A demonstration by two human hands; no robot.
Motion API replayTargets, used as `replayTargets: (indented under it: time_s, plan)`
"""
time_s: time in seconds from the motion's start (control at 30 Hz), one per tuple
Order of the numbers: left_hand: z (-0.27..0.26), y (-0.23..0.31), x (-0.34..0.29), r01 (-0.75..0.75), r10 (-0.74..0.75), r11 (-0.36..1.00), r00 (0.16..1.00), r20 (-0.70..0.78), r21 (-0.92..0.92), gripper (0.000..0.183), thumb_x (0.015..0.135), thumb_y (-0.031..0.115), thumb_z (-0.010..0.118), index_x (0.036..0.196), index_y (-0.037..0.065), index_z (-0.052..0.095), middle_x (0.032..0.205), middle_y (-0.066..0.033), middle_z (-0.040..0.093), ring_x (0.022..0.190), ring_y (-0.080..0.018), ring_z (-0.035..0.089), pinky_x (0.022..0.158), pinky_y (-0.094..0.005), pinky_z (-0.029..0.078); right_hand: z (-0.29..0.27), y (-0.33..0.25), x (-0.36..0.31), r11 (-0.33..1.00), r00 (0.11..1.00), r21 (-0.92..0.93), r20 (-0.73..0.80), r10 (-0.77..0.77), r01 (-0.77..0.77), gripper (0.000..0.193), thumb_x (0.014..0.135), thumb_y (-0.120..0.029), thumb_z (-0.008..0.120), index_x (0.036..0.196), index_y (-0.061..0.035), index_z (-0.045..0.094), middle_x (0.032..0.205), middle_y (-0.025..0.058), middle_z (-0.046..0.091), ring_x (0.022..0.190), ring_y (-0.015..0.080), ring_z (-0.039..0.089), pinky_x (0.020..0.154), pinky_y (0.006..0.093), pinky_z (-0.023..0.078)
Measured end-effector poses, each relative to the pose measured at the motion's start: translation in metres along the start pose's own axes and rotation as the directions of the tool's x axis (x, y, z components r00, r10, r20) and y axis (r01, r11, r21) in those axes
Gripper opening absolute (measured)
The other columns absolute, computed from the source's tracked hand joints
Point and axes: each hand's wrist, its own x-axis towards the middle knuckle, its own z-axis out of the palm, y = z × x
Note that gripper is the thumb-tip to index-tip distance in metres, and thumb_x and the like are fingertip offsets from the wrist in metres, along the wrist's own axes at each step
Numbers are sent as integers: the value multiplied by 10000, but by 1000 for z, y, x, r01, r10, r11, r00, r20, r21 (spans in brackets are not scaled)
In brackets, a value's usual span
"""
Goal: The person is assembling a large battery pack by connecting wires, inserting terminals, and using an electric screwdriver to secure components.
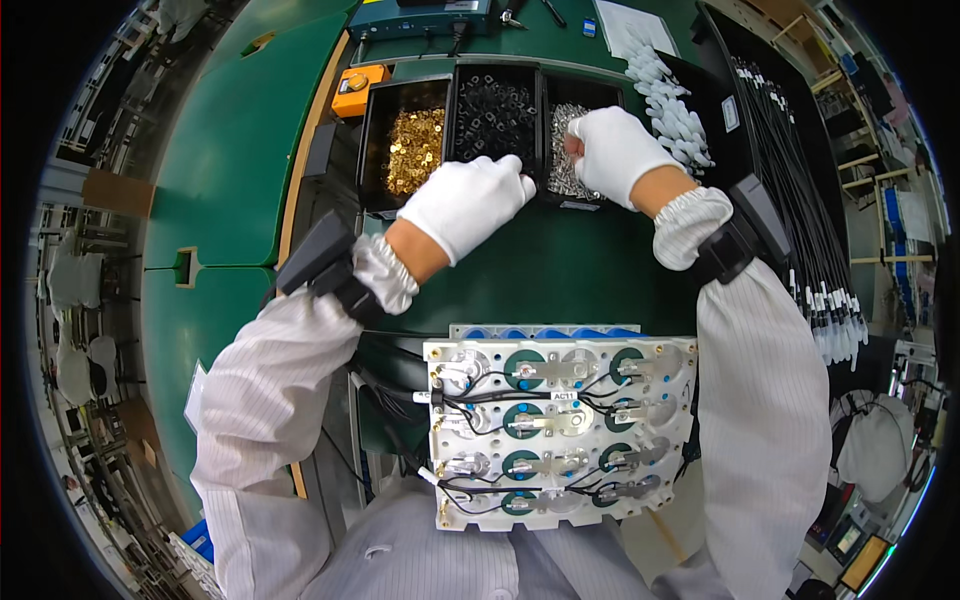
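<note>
My left hand (470,205), in a white glove, has its fingers curled together at the front edge of the middle black bin (497,120), which holds small black parts. Whatever those fingers hold is hidden. Over the right-hand bin of small silver screw-like pieces (566,150) is my right hand (622,155), also gloved, its fingers bent inward and pinched, with bare fingertips showing. I cannot make out what lies between them. Close to my body, a white battery module panel (560,430) carries rows of metal tabs, green rings and black wires.
Brass-coloured nuts (415,150) fill the left bin, with an orange box (360,90) behind it. White plastic pieces (670,110) lie right of the bins, beside a tray of long black cables (790,180). A blue-grey device (420,18) stands at the back of the green table (560,260).
</note>
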Motion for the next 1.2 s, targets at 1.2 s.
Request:
replayTargets:
  time_s: [1.2]
  plan:
    - [-133, 212, -229, 285, -468, 169, 866, 178, -943, 363, 873, 112, 757, 1234, 155, 736, 924, -59, 750, 755, -216, 723, 696, -295, 580, -24, -215, -317, 519, 989, 852, -120, 83, 60, 153, 771, -12, 786, 900, -75, 730, 775, 74, 707, 650, 207, 677, 595, 311, 518]
